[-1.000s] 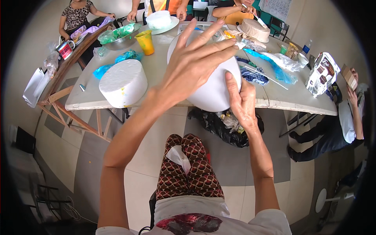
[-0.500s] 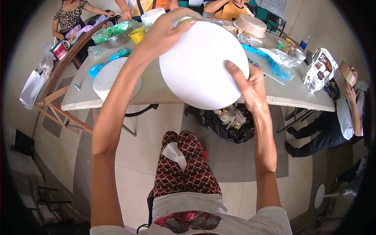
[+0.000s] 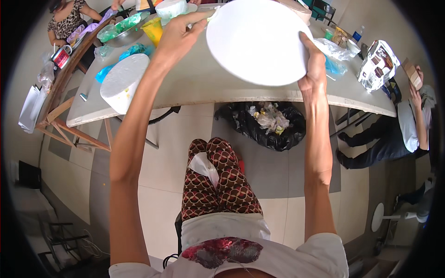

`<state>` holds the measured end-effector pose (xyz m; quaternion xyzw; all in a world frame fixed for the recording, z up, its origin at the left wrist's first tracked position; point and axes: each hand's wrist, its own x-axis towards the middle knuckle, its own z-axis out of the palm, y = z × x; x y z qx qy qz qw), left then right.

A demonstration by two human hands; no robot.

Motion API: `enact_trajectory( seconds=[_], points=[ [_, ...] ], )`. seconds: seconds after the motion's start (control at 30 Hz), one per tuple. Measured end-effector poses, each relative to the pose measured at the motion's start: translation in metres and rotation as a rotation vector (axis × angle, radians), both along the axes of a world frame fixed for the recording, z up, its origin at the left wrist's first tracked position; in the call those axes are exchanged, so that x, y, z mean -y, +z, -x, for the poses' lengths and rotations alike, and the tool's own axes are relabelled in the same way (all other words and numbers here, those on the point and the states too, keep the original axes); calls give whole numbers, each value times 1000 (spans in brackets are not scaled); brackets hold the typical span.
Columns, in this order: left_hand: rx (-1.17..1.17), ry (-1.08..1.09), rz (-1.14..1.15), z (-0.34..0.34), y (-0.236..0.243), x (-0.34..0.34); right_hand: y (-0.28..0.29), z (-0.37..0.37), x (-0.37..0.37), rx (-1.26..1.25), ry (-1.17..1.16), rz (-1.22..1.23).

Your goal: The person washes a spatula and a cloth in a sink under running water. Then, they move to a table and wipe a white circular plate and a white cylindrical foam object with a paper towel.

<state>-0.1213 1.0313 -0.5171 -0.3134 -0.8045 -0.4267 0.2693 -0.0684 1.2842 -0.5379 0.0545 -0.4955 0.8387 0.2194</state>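
Observation:
A smooth white round disc (image 3: 257, 44) is held up above the table, tilted so that its broad face shows. My right hand (image 3: 314, 62) grips its right edge, the thumb lying over the face. Against the disc's upper left rim, my left hand (image 3: 181, 37) has its fingers closed around a small pale piece that I cannot make out. Beyond my left forearm, a thick white cylinder like a foam cake form (image 3: 125, 82) rests on the table, with yellowish specks on its side.
The long table (image 3: 194, 90) bears a metal bowl (image 3: 127, 37) with green contents, a yellow cup (image 3: 152, 31), blue plastic (image 3: 136, 51) and a white-brown pouch (image 3: 378, 65). Under its edge sits a black bag of waste (image 3: 269, 123). Other people are at the far side and right.
The disc has moved up and right in the picture, with my right hand still on its edge. My left hand has slid down from its top toward the left rim.

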Motion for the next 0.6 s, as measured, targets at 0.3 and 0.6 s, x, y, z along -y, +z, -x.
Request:
enact_trajectory(
  seconds=[0.3,0.6],
  points=[
    [186,74,112,26,-24,-19,20,10,-75,-146,-280,46],
    [181,135,416,121,-69,-78,0,-14,-152,-100,-399,66]
  ],
)
